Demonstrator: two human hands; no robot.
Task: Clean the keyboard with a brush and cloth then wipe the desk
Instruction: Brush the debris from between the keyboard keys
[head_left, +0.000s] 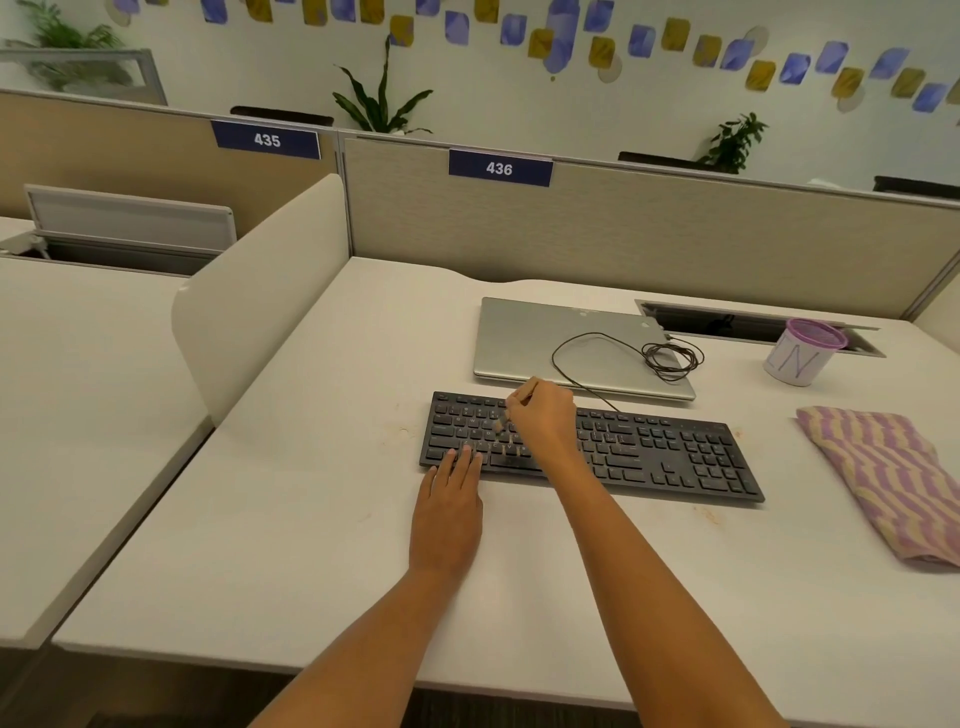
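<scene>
A black keyboard (675, 452) lies across the middle of the white desk (311, 545). My right hand (545, 415) hovers over its left half and pinches a thin brush (506, 415), whose blurred bristles touch the keys. My left hand (449, 512) lies flat on the desk, its straight fingertips resting on the keyboard's front left edge. A purple and beige striped cloth (893, 478) lies folded on the desk to the right of the keyboard.
Behind the keyboard sits a closed silver laptop (524, 338) with a coiled black cable (670, 358) on top. A white cup with a purple rim (802, 351) stands at the back right by a cable slot. A curved white divider (260, 296) bounds the desk's left side.
</scene>
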